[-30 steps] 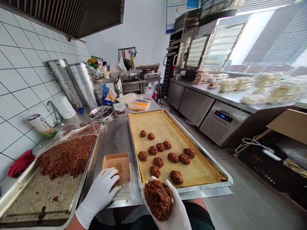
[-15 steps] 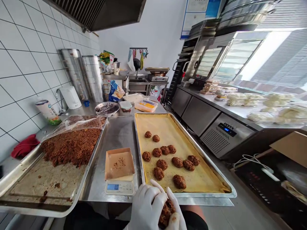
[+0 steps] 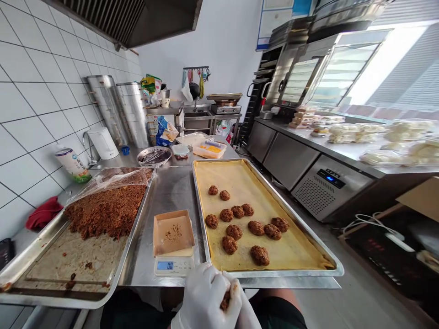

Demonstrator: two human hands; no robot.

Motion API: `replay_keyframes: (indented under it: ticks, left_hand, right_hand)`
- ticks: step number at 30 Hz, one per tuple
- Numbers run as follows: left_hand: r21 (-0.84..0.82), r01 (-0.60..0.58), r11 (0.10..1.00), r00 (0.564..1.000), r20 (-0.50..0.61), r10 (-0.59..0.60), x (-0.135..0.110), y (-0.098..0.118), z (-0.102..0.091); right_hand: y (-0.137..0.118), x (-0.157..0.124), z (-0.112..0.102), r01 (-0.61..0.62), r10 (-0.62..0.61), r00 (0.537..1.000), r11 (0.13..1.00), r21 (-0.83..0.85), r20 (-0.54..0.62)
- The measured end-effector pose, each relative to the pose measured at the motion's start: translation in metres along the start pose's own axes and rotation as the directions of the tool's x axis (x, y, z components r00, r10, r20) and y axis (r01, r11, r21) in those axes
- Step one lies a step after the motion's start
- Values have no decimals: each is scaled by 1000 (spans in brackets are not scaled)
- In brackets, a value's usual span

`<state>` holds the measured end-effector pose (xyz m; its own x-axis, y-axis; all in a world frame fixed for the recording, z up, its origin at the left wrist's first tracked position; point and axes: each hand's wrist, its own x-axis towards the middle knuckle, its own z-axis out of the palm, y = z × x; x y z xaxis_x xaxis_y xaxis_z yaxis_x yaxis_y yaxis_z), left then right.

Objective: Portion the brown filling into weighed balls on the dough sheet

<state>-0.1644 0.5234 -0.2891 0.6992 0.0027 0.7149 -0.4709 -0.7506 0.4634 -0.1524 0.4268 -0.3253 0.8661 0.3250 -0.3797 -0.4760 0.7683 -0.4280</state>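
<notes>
In white gloves, my left hand (image 3: 202,294) and my right hand (image 3: 245,308) are pressed together at the table's front edge. Both are closed around a ball of reddish-brown minced mixture (image 3: 225,301), most of which their fingers cover. Just beyond them, a baking tray (image 3: 274,273) lined with a yellowish sheet bears several rough brown balls (image 3: 259,255). Left of the hands is a kitchen scale (image 3: 174,266) reading 0.0, with a shallow cardboard box (image 3: 163,235) on it holding a few crumbs. A heap of the loose brown mixture (image 3: 109,210) lies in a metal tray (image 3: 118,269) at left.
Plastic film (image 3: 113,178) partly covers the heap. Behind the trays stand a bowl of dark contents (image 3: 154,156), a plastic tub with orange pieces (image 3: 210,149) and a blue bag (image 3: 166,132). Clear packs (image 3: 384,157) line the steel counter at right.
My hands have closed more tightly around the ball, hiding more of it, and sit slightly further left. The view has shifted a little; the trays and scale are otherwise unchanged.
</notes>
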Motion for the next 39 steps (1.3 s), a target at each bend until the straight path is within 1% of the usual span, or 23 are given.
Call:
replay_keyframes:
  ticks: [3, 4, 6, 8, 10, 12, 13, 15, 18, 20, 22, 25, 27, 28, 30, 32, 33, 36, 37, 39]
  left_hand:
    - [-127, 39, 991, 999, 22, -36, 11, 1, -11]
    - [-164, 47, 985, 998, 42, -41, 15, 1, -15]
    - [-176, 91, 980, 993, 97, -74, 21, 1, -22]
    - [-118, 166, 979, 977, 157, -147, 25, -1, -26]
    - [-41, 210, 977, 955, 221, -196, 24, -3, -26]
    - [4, 196, 981, 943, 275, -189, 20, -4, -24]
    - [15, 181, 983, 942, 286, -177, 18, -3, -22]
    - [15, 173, 985, 955, 244, -171, 14, 0, -18]
    - [-39, 184, 982, 968, 178, -175, 13, 4, -11]
    - [-74, 187, 980, 969, 180, -171, 14, 3, -8]
    - [-74, 201, 977, 966, 183, -185, 15, -2, -6]
    - [-58, 320, 946, 939, 151, -308, 19, -7, -5]
    - [-103, 385, 917, 916, 163, -367, 24, -8, -7]
    - [-137, 386, 912, 916, 173, -361, 27, -7, -9]
    - [-182, 331, 926, 934, 200, -295, 32, -6, -15]
    - [-186, 267, 945, 944, 249, -218, 34, -5, -23]
    - [-175, 243, 954, 941, 280, -188, 34, -5, -26]
    - [-130, 216, 968, 908, 391, -151, 31, -4, -36]
    - [-116, 231, 966, 889, 429, -160, 30, -4, -38]
    - [-110, 297, 949, 836, 511, -202, 31, -3, -43]
  right_hand:
    - [-2, -17, 23, -38, 37, 998, 999, -11, -46]
    - [-4, -21, 30, -34, 32, 998, 999, -29, -62]
    - [-9, -27, 42, 12, -16, 995, 999, -39, -99]
    - [-12, -29, 47, 94, -98, 987, 995, -33, -128]
    - [-14, -27, 45, 154, -160, 978, 986, -57, -134]
    - [-13, -24, 39, 167, -180, 978, 979, -115, -110]
    - [-12, -22, 35, 172, -188, 977, 974, -147, -104]
    - [-10, -20, 28, 208, -235, 965, 956, -209, -117]
    - [-6, -18, 22, 278, -323, 938, 918, -282, -124]
    - [-6, -17, 21, 272, -306, 949, 917, -291, -79]
    - [-7, -17, 24, 223, -240, 970, 942, -251, -39]
    - [-11, -19, 34, 125, -126, 992, 987, -98, -8]
    - [-15, -22, 41, 48, -48, 998, 999, 4, 43]
    - [-17, -23, 43, 18, -21, 997, 999, 40, 73]
    - [-21, -25, 44, -14, 5, 990, 998, 61, 138]
    - [-24, -26, 42, 5, -9, 987, 1000, 23, 163]
    - [-25, -26, 40, 21, -20, 987, 1000, -6, 160]
    - [-27, -25, 34, 49, -41, 991, 997, -63, 125]
    - [-27, -24, 33, 53, -44, 991, 996, -69, 128]
    - [-25, -22, 29, 53, -43, 988, 996, -69, 146]
